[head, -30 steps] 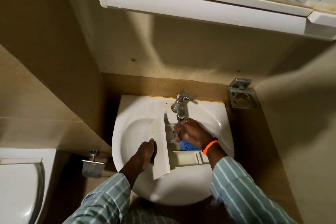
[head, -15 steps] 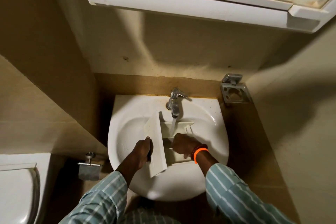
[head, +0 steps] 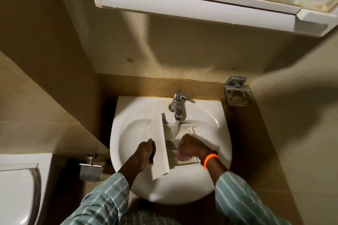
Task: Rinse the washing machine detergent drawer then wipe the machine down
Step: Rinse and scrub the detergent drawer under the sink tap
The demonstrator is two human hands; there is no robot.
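Head view | 1 drawer [head: 158, 144] | 2 hands: left hand [head: 146, 153], right hand [head: 190, 149] | 1 tap [head: 177, 105]

The sink [head: 128, 151] is white glazed ceramic, glossy and smooth, with small bright glints along its wet rim. The tap [head: 178, 105] is polished metal, shiny like chrome, dulled by a brownish stain at its base. The detergent drawer [head: 159, 144] looks like off-white plastic, a satin finish, speckled with fine grime on its broad front panel. The wall holder [head: 238, 95] is cast metal, duller and scuffed. The toilet-roll holder [head: 90, 167] is brushed metal, greyish. The walls [head: 45, 60] are beige tile, smooth with a soft sheen. The sleeves [head: 237, 197] are striped woven cloth, matt. The orange wristband [head: 210, 159] may be rubber or thread; it is too blurred to say.
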